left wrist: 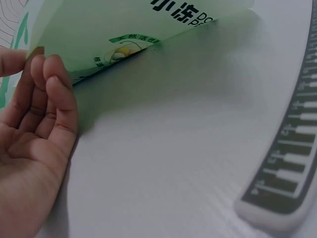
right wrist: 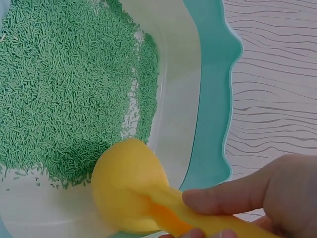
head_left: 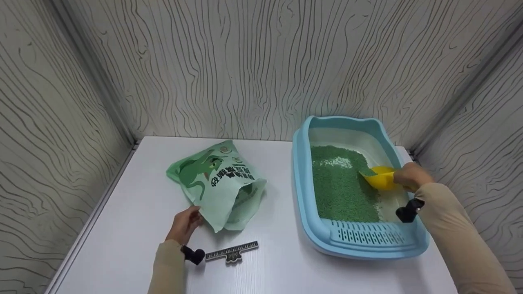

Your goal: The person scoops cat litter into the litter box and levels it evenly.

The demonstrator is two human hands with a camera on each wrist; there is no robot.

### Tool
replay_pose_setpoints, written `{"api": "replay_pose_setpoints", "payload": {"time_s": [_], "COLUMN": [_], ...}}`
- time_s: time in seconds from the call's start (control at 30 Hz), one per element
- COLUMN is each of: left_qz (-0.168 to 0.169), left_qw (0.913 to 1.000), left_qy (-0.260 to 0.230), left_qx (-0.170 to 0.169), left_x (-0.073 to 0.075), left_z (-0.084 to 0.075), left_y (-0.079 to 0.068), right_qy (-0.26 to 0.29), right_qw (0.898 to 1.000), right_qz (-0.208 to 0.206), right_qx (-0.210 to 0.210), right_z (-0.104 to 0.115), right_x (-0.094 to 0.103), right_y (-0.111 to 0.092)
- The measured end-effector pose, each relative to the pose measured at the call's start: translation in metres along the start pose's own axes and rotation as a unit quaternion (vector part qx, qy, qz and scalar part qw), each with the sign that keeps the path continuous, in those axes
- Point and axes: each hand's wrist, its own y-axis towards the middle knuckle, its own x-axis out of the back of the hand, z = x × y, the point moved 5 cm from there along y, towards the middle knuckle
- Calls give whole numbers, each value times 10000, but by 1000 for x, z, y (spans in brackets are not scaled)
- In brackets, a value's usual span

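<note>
A yellow scoop (head_left: 383, 178) is gripped by its handle in my right hand (head_left: 413, 176). Its bowl dips into the green pellet litter (head_left: 345, 196) inside a light blue litter box (head_left: 301, 183), and some pellets lie in it. In the right wrist view, the underside of the scoop (right wrist: 129, 183) faces up, with my thumb along the handle. On the left a green cat litter bag (head_left: 216, 175) lies with its mouth gaping toward the front right. My left hand (head_left: 184, 224) pinches the bag's near edge between thumb and forefinger; the other fingers are loosely curled in the left wrist view.
A ruler with a piano-key pattern (head_left: 233, 251) lies on the white table (head_left: 273, 228) in front of the bag. The box has a slotted front ledge (head_left: 367, 233). Wood-grain panels (head_left: 229, 73) stand behind and at both sides.
</note>
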Motion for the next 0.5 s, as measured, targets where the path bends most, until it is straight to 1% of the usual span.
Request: {"api": "replay_pose_setpoints", "payload": {"time_s": [0.03,0.13,0.27,0.43,0.5], "left_qz": [-21,-16,49,14,17], "left_qw": [10000,10000,10000,9999,9999], "left_qy": [0,11,-46,-127,-142], "left_qx": [0,-11,-49,-109,-97], "left_x": [1,1,-1,-1,0], "left_z": [0,-1,-1,-1,0], "left_y": [0,0,0,0,0], "right_qy": [-64,5,107,-406,-499], "right_qw": [10000,9998,9997,9989,9984], "right_qz": [-14,86,179,-48,-55], "right_qx": [56,151,100,228,251], "right_z": [2,7,11,20,23], "right_x": [-1,-6,-11,-14,-15], "right_y": [0,2,4,9,11]}}
